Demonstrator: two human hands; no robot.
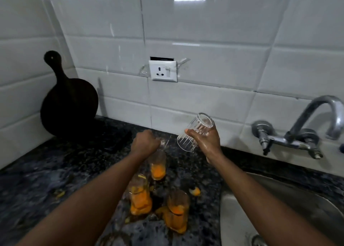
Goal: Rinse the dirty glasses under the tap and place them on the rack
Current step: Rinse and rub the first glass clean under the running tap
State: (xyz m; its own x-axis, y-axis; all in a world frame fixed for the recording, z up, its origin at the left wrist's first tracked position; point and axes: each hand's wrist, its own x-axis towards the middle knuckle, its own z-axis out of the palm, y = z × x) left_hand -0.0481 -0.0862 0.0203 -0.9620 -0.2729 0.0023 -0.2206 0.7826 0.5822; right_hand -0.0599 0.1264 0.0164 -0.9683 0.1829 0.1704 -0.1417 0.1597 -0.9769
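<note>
One clear glass was gripped mouth-down and tilted by the wet right hand, with the tap well off to that hand's right. Three orange-stained glasses stood below, between both hands. The left hand was curled; whether it held anything could not be told. Likely step: racking the rinsed glass. No rack showed, so the next move called for finding it.

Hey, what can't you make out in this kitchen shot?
Head view:
Left hand: motion blur and its curled fingers hide whether it grips anything.
Curved chrome tap: spout end cut off by the right edge, so water flow is unknown.
Steel sink: mostly cut off by bottom and right edges.
Drying rack for the right hand's clear ribbed glass: nowhere in frame.
</note>
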